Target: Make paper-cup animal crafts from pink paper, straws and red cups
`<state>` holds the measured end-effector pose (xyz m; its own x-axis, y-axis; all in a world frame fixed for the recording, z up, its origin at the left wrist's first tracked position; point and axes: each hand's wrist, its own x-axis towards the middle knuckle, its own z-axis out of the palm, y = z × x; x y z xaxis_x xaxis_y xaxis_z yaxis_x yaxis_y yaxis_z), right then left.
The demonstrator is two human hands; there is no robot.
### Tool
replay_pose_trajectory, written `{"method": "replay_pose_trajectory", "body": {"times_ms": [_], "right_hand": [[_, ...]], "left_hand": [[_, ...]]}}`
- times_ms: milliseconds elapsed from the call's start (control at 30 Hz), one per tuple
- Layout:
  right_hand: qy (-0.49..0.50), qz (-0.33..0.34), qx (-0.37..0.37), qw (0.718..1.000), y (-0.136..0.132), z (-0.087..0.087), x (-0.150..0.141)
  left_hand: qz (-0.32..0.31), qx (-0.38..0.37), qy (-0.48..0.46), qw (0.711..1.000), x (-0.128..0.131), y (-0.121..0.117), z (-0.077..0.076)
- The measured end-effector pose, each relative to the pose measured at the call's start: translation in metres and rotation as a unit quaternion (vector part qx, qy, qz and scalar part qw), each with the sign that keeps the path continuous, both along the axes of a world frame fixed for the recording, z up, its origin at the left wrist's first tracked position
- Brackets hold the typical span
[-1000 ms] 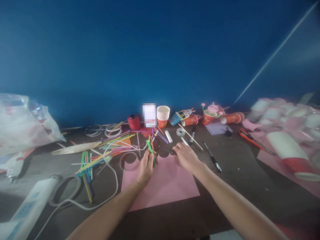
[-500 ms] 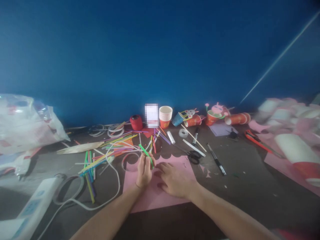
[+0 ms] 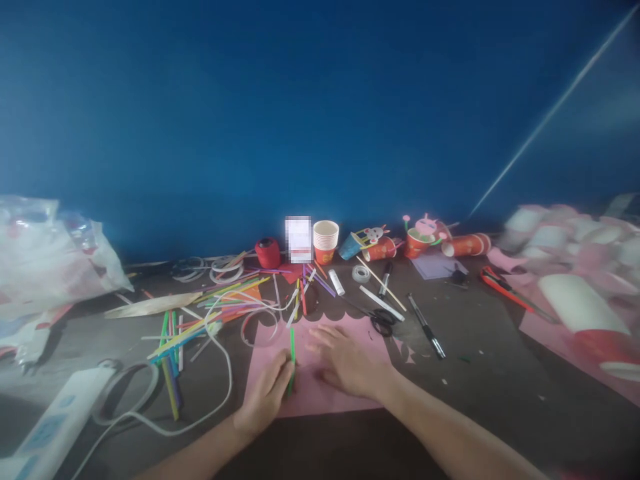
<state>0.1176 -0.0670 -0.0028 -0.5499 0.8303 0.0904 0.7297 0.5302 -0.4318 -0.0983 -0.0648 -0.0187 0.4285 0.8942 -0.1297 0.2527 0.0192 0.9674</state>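
Observation:
A sheet of pink paper (image 3: 320, 397) with a scalloped far edge lies in front of me. Over its left part, my left hand (image 3: 270, 393) pinches a green straw (image 3: 293, 343), which points away from me. My right hand (image 3: 347, 360) rests on the paper with its fingers spread and nothing in them. Just past the paper's far right corner lie black scissors (image 3: 383, 321), with small pink offcuts (image 3: 410, 353) beside them.
Loose coloured straws (image 3: 173, 327) and a white cable (image 3: 233, 360) lie to the left, near a power strip (image 3: 60, 420). Stacked paper cups (image 3: 325, 243) stand at the back. A pen (image 3: 427, 327), a red utility knife (image 3: 510, 290) and a pile of cups (image 3: 575, 297) are to the right.
The scissors have left my right hand and lie on the table. My right hand has moved onto the paper, opening flat. My left hand has come nearer to me with the green straw.

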Motion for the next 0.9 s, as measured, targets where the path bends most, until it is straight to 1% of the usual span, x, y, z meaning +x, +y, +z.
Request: {"method": "replay_pose_trajectory", "body": {"times_ms": [100, 167, 267, 333, 400, 467, 533, 600, 700, 800, 867, 900], "right_hand": [[-0.001, 0.014, 0.012, 1.0, 0.001, -0.001, 0.001], [-0.011, 0.015, 0.016, 1.0, 0.002, -0.002, 0.0], [-0.019, 0.014, 0.021, 1.0, 0.005, -0.006, -0.005], [-0.018, 0.013, 0.029, 0.999, 0.008, -0.009, -0.008], [-0.022, 0.012, 0.033, 0.999, 0.011, -0.011, -0.011], [-0.035, 0.016, 0.032, 0.999, 0.013, -0.011, -0.013], [-0.048, 0.018, 0.028, 0.998, 0.011, -0.007, -0.013], [-0.05, 0.002, 0.03, 0.998, 0.004, 0.001, -0.008], [-0.025, -0.048, 0.047, 0.997, -0.007, 0.012, 0.007], [0.048, -0.099, 0.037, 0.993, -0.006, 0.016, 0.023], [0.132, -0.143, 0.009, 0.981, 0.004, 0.015, 0.029], [0.18, -0.163, -0.013, 0.97, 0.011, 0.014, 0.029]], "left_hand": [[-0.008, -0.043, 0.01, 0.999, -0.011, -0.002, 0.003], [-0.008, -0.086, -0.005, 0.996, -0.008, 0.0, 0.01], [0.038, -0.114, -0.068, 0.99, 0.012, 0.008, 0.03], [0.077, -0.099, -0.128, 0.984, 0.033, 0.017, 0.043], [0.101, -0.096, -0.199, 0.97, 0.055, 0.028, 0.049], [0.12, -0.102, -0.246, 0.957, 0.072, 0.038, 0.046], [0.138, -0.081, -0.256, 0.953, 0.082, 0.045, 0.035], [0.141, -0.047, -0.246, 0.958, 0.084, 0.048, 0.022], [0.142, -0.023, -0.236, 0.961, 0.079, 0.048, 0.006], [0.128, -0.03, -0.246, 0.96, 0.077, 0.048, -0.003], [0.112, -0.052, -0.254, 0.959, 0.077, 0.048, -0.006], [0.105, -0.063, -0.257, 0.959, 0.078, 0.049, -0.007]]}}
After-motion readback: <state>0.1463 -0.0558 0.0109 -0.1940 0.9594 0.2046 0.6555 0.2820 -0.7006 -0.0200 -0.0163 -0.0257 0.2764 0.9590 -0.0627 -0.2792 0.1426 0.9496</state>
